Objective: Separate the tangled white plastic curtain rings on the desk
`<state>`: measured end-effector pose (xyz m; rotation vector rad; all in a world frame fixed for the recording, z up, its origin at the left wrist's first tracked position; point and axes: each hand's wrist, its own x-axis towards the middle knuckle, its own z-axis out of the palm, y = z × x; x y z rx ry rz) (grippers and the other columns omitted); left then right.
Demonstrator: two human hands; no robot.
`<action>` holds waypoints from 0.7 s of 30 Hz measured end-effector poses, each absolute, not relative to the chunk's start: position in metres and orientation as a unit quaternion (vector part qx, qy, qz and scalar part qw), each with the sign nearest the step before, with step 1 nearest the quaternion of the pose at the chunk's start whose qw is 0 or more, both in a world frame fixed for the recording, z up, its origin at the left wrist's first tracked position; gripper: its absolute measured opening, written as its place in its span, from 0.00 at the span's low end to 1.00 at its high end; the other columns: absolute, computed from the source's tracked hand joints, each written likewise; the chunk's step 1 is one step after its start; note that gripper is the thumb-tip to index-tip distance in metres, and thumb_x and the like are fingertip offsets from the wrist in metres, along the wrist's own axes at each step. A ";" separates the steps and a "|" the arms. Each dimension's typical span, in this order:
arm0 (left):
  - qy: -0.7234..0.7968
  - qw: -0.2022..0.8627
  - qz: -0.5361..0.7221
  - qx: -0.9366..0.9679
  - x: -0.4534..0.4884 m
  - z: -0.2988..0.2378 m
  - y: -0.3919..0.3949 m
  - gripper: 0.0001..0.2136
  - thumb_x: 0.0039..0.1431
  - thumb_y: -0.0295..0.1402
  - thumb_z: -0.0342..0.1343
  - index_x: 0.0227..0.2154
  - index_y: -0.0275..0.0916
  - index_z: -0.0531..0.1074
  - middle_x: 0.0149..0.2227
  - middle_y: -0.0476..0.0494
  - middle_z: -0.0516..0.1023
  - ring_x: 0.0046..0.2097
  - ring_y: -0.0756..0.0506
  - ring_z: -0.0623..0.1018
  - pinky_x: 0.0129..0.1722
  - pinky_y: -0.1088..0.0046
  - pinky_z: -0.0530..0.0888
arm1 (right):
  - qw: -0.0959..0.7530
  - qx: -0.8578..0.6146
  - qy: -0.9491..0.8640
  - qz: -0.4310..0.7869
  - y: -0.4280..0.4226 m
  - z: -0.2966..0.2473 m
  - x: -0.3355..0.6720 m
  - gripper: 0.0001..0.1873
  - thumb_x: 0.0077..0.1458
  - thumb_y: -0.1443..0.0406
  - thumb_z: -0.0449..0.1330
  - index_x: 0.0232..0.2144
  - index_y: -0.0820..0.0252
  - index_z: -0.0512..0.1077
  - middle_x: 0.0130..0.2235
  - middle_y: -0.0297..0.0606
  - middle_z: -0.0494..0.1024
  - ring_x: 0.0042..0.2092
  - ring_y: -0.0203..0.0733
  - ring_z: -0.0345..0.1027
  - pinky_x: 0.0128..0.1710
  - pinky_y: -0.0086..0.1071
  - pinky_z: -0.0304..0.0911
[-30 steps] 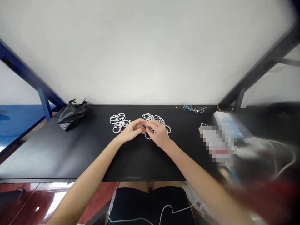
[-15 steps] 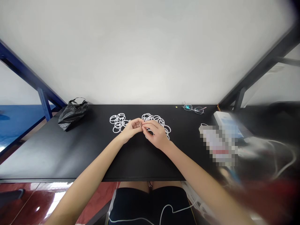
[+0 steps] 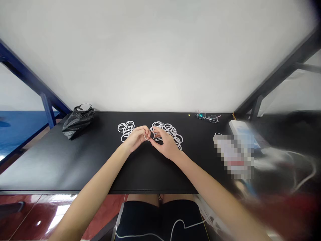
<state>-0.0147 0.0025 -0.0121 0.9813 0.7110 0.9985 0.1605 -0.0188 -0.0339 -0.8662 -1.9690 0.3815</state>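
Observation:
Both my hands meet over the middle of the black table. My left hand and my right hand each pinch the same white ring from either side, holding it just above the tabletop. A small group of white rings lies to the left of my left hand. A larger heap of white rings lies behind my right hand, which partly covers it.
A crumpled black plastic bag sits at the table's back left. A pair of glasses lies at the back right near the wall. A blurred box and white cables occupy the right end.
My hands have drawn back slightly from the heap and lifted a white ring between their fingertips; one second ago their fingers were closed together low over the table.

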 end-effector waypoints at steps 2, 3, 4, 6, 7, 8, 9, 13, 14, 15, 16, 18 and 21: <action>0.314 0.717 0.443 0.437 -0.015 -0.014 0.003 0.02 0.42 0.23 0.54 0.20 0.35 0.68 0.22 0.49 0.71 0.25 0.53 0.68 0.27 0.78 0.66 | 0.455 -0.348 -0.803 0.165 -0.019 -0.034 0.161 0.24 0.60 0.62 0.59 0.57 0.57 0.62 0.48 0.43 0.76 0.40 0.41 0.75 0.43 0.38 0.73; 0.312 0.722 0.440 0.434 -0.015 -0.015 0.003 0.02 0.42 0.23 0.53 0.20 0.35 0.68 0.21 0.49 0.71 0.24 0.54 0.67 0.27 0.78 0.66 | 0.449 -0.346 -0.806 0.170 -0.019 -0.034 0.161 0.24 0.60 0.62 0.59 0.57 0.57 0.62 0.47 0.43 0.77 0.39 0.41 0.75 0.43 0.38 0.74; 0.309 0.726 0.437 0.432 -0.015 -0.016 0.004 0.02 0.42 0.23 0.53 0.20 0.35 0.68 0.21 0.49 0.70 0.24 0.54 0.66 0.26 0.79 0.65 | 0.444 -0.344 -0.808 0.175 -0.019 -0.033 0.161 0.23 0.60 0.61 0.59 0.56 0.56 0.63 0.46 0.43 0.77 0.39 0.41 0.74 0.42 0.38 0.74; 0.306 0.733 0.431 0.428 -0.015 -0.018 0.005 0.02 0.42 0.23 0.53 0.20 0.35 0.68 0.20 0.50 0.69 0.22 0.54 0.65 0.24 0.79 0.64 | 0.443 -0.341 -0.809 0.182 -0.019 -0.032 0.161 0.21 0.59 0.60 0.60 0.54 0.56 0.65 0.45 0.42 0.77 0.38 0.41 0.74 0.42 0.37 0.74; 0.304 0.737 0.427 0.427 -0.015 -0.019 0.005 0.03 0.42 0.23 0.52 0.20 0.35 0.68 0.19 0.50 0.69 0.22 0.54 0.65 0.24 0.79 0.64 | 0.448 -0.338 -0.807 0.184 -0.019 -0.031 0.162 0.19 0.59 0.60 0.60 0.52 0.55 0.66 0.43 0.41 0.77 0.37 0.40 0.74 0.41 0.37 0.74; 0.302 0.739 0.424 0.427 -0.015 -0.019 0.005 0.03 0.42 0.23 0.52 0.20 0.35 0.68 0.19 0.50 0.69 0.21 0.54 0.65 0.24 0.79 0.64 | 0.456 -0.334 -0.804 0.183 -0.019 -0.030 0.162 0.16 0.60 0.61 0.59 0.50 0.55 0.67 0.42 0.40 0.77 0.36 0.40 0.74 0.40 0.36 0.74; 0.301 0.741 0.420 0.429 -0.015 -0.019 0.005 0.03 0.42 0.23 0.52 0.20 0.35 0.69 0.19 0.50 0.69 0.21 0.54 0.65 0.24 0.79 0.64 | 0.465 -0.329 -0.801 0.183 -0.019 -0.029 0.163 0.12 0.61 0.62 0.58 0.47 0.55 0.68 0.41 0.40 0.77 0.34 0.39 0.73 0.38 0.35 0.73; 0.299 0.747 0.404 0.435 -0.015 -0.018 0.005 0.03 0.43 0.23 0.51 0.21 0.35 0.69 0.16 0.50 0.67 0.20 0.54 0.63 0.23 0.79 0.63 | 0.480 -0.309 -0.798 0.194 -0.018 -0.028 0.163 0.05 0.63 0.65 0.54 0.39 0.57 0.69 0.36 0.37 0.76 0.32 0.36 0.73 0.34 0.31 0.72; 0.301 0.749 0.402 0.432 -0.015 -0.017 0.005 0.03 0.43 0.23 0.50 0.21 0.35 0.69 0.15 0.51 0.65 0.19 0.55 0.61 0.22 0.79 0.61 | 0.478 -0.306 -0.800 0.196 -0.018 -0.027 0.163 0.04 0.62 0.65 0.55 0.39 0.57 0.69 0.36 0.37 0.76 0.32 0.36 0.73 0.34 0.31 0.72; 0.303 0.752 0.400 0.428 -0.014 -0.017 0.005 0.04 0.42 0.23 0.50 0.22 0.35 0.68 0.15 0.53 0.63 0.18 0.55 0.59 0.21 0.79 0.60 | 0.475 -0.304 -0.802 0.197 -0.018 -0.027 0.163 0.04 0.62 0.65 0.56 0.39 0.57 0.69 0.36 0.37 0.76 0.32 0.36 0.72 0.34 0.31 0.72; 0.304 0.755 0.398 0.424 -0.014 -0.017 0.005 0.04 0.42 0.23 0.50 0.22 0.35 0.68 0.14 0.54 0.61 0.17 0.56 0.57 0.21 0.80 0.59 | 0.471 -0.304 -0.804 0.199 -0.018 -0.027 0.163 0.03 0.61 0.65 0.56 0.39 0.57 0.69 0.35 0.37 0.76 0.31 0.35 0.72 0.35 0.31 0.71; 0.306 0.758 0.393 0.421 -0.014 -0.017 0.005 0.05 0.40 0.23 0.50 0.22 0.35 0.68 0.13 0.55 0.58 0.17 0.56 0.54 0.20 0.80 0.57 | 0.461 -0.306 -0.807 0.205 -0.019 -0.026 0.163 0.03 0.61 0.64 0.57 0.38 0.57 0.68 0.34 0.36 0.75 0.30 0.35 0.71 0.35 0.31 0.71; 0.311 0.754 0.387 0.430 -0.014 -0.017 0.004 0.05 0.39 0.24 0.49 0.22 0.36 0.68 0.11 0.55 0.57 0.17 0.56 0.54 0.21 0.79 0.58 | 0.450 -0.308 -0.812 0.209 -0.019 -0.027 0.163 0.03 0.61 0.64 0.56 0.35 0.57 0.68 0.32 0.35 0.74 0.30 0.35 0.70 0.34 0.31 0.69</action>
